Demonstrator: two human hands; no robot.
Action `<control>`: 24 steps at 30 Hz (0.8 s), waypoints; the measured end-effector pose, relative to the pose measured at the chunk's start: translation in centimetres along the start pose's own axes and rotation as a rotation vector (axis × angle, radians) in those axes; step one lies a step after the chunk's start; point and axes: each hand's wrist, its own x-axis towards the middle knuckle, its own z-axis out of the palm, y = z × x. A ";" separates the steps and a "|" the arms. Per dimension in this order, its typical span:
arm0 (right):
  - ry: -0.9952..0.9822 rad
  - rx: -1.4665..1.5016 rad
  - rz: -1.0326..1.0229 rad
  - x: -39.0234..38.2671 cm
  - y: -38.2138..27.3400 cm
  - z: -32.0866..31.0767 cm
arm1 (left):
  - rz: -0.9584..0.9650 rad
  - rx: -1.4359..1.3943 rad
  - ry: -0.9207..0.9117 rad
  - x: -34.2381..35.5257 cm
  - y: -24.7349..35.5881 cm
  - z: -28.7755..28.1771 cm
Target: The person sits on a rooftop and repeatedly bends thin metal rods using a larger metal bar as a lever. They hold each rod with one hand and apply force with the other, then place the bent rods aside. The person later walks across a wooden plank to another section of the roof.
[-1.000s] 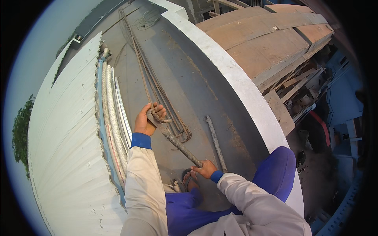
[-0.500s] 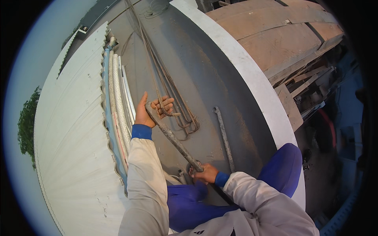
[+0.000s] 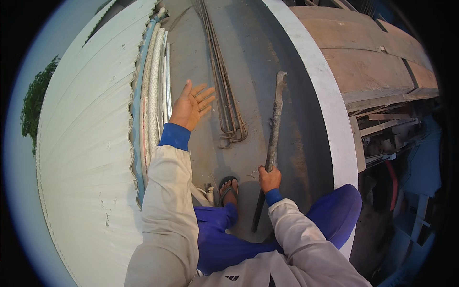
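Over the grey floor [image 3: 260, 62], the right hand [image 3: 270, 179] clenches a crusted bar [image 3: 274, 136], long axis forward, slightly rightward; the left hand [image 3: 192, 107] spreads free. Dark emblem [image 3: 232, 278] on the jacket [image 3: 251, 268].

My left hand [image 3: 192, 107] is off the bar [image 3: 273, 134] and the rods [image 3: 222, 86] — empty now, fingers spread. The bar no longer slants leftward; it has swung right and points ahead, with only my right hand [image 3: 270, 179] gripping it.

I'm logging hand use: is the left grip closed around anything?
No, the left grip is open with nothing in it.
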 end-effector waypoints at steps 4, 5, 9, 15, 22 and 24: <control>0.200 -0.337 -0.002 2.8 0.9 -0.4 | 0.257 0.202 0.078 -10.3 4.2 2.8; 0.205 -0.343 0.034 3.3 1.0 -0.6 | 0.353 0.265 0.030 -12.9 3.8 4.0; 0.198 -0.416 0.110 4.4 1.9 -1.3 | 0.162 0.742 -0.210 -17.9 -1.6 10.0; 0.179 -0.599 0.151 4.4 4.3 -1.4 | -0.128 1.376 -0.996 -20.4 -8.5 15.4; 0.252 -0.770 0.141 2.6 6.1 -1.2 | 0.323 1.255 -0.617 -18.2 -9.5 13.7; 0.255 -0.796 0.046 0.8 5.6 -1.2 | 0.153 1.377 -0.734 -16.3 -8.6 13.3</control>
